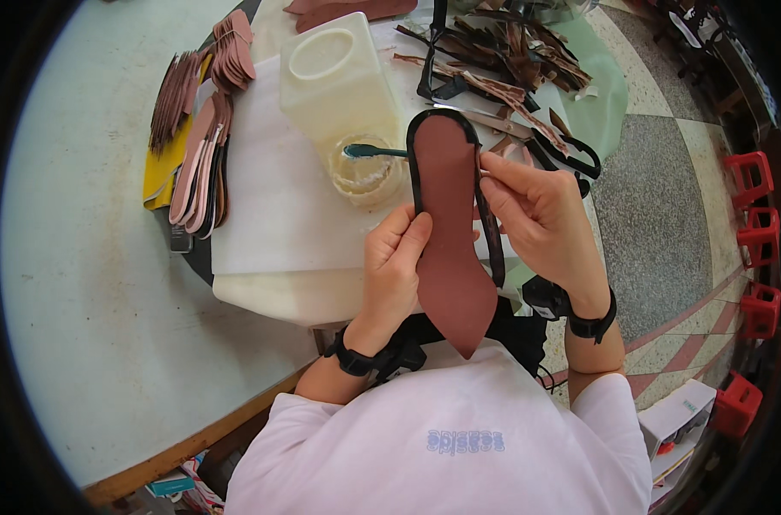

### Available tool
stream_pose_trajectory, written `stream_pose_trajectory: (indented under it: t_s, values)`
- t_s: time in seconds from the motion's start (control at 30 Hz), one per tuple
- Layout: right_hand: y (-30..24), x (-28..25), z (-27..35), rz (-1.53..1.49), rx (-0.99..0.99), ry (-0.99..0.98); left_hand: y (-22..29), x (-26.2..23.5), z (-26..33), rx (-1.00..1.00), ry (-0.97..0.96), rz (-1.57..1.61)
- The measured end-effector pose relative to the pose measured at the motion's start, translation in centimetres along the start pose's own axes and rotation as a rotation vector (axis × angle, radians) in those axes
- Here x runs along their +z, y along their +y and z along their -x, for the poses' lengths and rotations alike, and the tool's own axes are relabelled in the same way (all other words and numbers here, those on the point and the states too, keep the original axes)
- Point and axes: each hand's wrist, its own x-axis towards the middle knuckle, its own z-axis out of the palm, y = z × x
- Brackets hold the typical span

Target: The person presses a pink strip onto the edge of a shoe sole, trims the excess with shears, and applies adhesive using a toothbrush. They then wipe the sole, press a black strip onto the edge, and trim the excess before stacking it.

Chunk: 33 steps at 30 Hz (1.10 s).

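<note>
A reddish-brown shoe insole (449, 197) is held up before my chest, its rounded heel end away from me and its pointed toe toward me. Black edging strip (414, 148) runs round the heel, and a loose length hangs along the right side. My left hand (394, 266) grips the insole's left edge at the middle, thumb on top. With thumb and fingers closed, my right hand (536, 215) pinches the strip at the upper right edge. Behind the heel, a dark green brush (369, 151) lies across an open glue jar (366, 182).
Stacks of insoles (203, 163) lie on a yellow item (158, 176) at the left. A cloudy plastic container (339, 77) stands beyond the jar. Scissors (515, 129) and dark leather scraps (519, 51) lie at the far right of the worktable. Red stools (758, 236) stand on the floor.
</note>
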Motion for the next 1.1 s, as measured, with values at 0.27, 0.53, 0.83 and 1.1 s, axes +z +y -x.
stream_pose_trajectory:
  t_s: [0.27, 0.53, 0.83, 1.1]
  values:
    - [-1.1, 0.6, 0.3, 0.143, -0.136, 0.064, 1.1, 0.6, 0.5, 0.057, -0.027, 0.018]
    - [-1.8, 1.1, 1.0, 0.161, -0.158, 0.113, 0.7, 0.0, 1.3, 0.017, 0.025, -0.065]
    - [-1.6, 1.0, 0.8, 0.05, -0.096, 0.166, 0.8, -0.2, 1.6, 0.038, -0.036, -0.2]
    - [0.0, 0.8, 0.2, -0.217, -0.021, 0.189, 0.8, -0.3, 1.3, 0.055, -0.083, -0.157]
